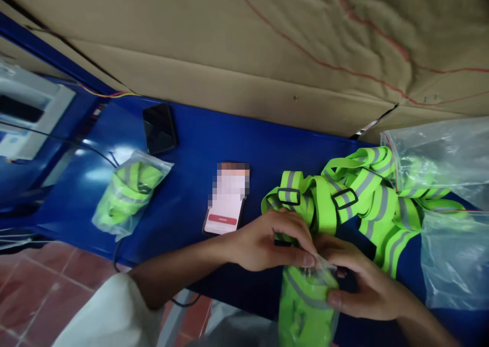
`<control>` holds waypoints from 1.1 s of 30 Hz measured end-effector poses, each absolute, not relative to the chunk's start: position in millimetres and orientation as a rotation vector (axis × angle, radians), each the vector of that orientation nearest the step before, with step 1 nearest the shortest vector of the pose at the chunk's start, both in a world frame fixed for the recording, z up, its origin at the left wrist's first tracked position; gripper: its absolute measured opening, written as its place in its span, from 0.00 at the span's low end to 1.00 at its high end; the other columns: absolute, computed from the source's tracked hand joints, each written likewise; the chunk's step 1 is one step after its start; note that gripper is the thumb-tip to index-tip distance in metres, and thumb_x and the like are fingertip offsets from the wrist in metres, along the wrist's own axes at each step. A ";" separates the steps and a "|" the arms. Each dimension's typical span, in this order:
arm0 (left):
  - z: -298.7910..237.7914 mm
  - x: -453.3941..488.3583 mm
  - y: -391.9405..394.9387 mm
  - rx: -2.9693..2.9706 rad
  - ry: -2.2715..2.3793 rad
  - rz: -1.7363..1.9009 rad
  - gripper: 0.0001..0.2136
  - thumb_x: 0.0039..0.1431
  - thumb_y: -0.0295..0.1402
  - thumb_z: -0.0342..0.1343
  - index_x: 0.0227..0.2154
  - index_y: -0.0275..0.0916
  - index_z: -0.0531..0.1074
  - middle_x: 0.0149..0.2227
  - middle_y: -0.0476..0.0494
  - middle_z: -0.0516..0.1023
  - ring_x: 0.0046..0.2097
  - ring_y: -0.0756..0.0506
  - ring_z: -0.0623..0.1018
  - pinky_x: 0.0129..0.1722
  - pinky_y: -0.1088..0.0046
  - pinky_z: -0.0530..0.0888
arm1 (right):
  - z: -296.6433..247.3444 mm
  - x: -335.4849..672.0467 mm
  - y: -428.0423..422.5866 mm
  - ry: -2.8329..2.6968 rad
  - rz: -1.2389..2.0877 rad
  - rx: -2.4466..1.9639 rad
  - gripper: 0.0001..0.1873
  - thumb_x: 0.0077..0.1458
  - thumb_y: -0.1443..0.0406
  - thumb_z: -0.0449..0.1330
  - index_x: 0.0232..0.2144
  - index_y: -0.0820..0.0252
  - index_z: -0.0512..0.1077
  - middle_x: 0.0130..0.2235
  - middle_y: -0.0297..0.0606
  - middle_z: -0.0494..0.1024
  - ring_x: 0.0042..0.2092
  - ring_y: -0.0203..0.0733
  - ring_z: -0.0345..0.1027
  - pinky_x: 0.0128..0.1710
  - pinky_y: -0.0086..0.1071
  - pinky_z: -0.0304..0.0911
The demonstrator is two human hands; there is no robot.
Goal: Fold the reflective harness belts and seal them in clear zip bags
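Bagged strap (pixel 305 311), one, pinched by closed left fingers (pixel 298 258) and right fingers (pixel 338 300), one lit phone (pixel 226 204) beyond

Left forearm (pixel 183 265): yours is bare, reaching in from the lower left, rising gently rightward.
Left hand (pixel 263 242): you hold it back up, fingers bent — thumb and index tips close in a pinch.
Right forearm (pixel 424 326): yours enters from the lower right, angled up and leftward.
Right hand (pixel 362 281): your fingers point left, just beside the left fingertips — thumb set lower, apart from them.
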State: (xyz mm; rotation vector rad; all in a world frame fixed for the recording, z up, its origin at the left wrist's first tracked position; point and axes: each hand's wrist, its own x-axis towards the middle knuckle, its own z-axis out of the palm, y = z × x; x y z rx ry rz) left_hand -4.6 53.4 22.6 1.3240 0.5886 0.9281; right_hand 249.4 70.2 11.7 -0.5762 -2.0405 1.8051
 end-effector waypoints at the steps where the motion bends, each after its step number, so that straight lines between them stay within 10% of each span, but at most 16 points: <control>1: 22.8 -3.5 51.3 1.335 0.594 0.937 0.01 0.64 0.24 0.66 0.37 0.32 0.83 0.34 0.37 0.85 0.38 0.48 0.80 0.46 0.70 0.74 | 12.4 248.9 69.1 -2.054 1.849 -0.557 0.13 0.62 0.57 0.68 0.48 0.52 0.79 0.45 0.41 0.79 0.41 0.39 0.75 0.33 0.24 0.69; 8: 22.5 8.9 33.0 1.400 0.592 0.912 0.06 0.68 0.30 0.63 0.40 0.31 0.82 0.39 0.38 0.83 0.40 0.50 0.81 0.44 0.76 0.75 | 13.7 255.0 60.9 -2.038 2.048 -0.466 0.13 0.64 0.57 0.66 0.49 0.53 0.81 0.45 0.40 0.83 0.49 0.40 0.78 0.52 0.31 0.72; 13: 18.5 18.0 24.2 1.451 0.492 0.867 0.07 0.70 0.31 0.61 0.40 0.32 0.80 0.40 0.39 0.84 0.42 0.50 0.81 0.45 0.76 0.75 | 14.0 247.8 55.7 -2.032 2.305 -0.305 0.23 0.60 0.49 0.69 0.46 0.61 0.82 0.40 0.40 0.84 0.41 0.38 0.79 0.43 0.27 0.75; 17: 19.1 16.0 25.5 1.478 0.556 0.766 0.09 0.69 0.36 0.62 0.42 0.34 0.80 0.39 0.41 0.84 0.39 0.49 0.80 0.40 0.76 0.74 | 14.7 245.0 60.0 -2.093 2.165 -0.217 0.14 0.67 0.56 0.64 0.43 0.60 0.84 0.34 0.37 0.84 0.30 0.33 0.75 0.33 0.24 0.73; 27: 49.5 -17.8 46.6 1.918 0.799 0.735 0.13 0.72 0.41 0.56 0.43 0.37 0.79 0.35 0.47 0.82 0.35 0.50 0.79 0.35 0.78 0.71 | 25.6 257.9 74.1 -2.161 1.514 -0.455 0.13 0.70 0.59 0.61 0.47 0.56 0.84 0.52 0.42 0.83 0.52 0.41 0.78 0.51 0.32 0.73; 33: 37.2 -8.6 37.3 1.972 0.856 0.703 0.12 0.75 0.39 0.49 0.41 0.37 0.74 0.29 0.51 0.73 0.29 0.52 0.69 0.30 0.78 0.63 | 28.7 250.8 66.9 -2.382 1.390 -0.457 0.12 0.70 0.63 0.61 0.36 0.62 0.82 0.29 0.32 0.78 0.30 0.30 0.71 0.32 0.24 0.65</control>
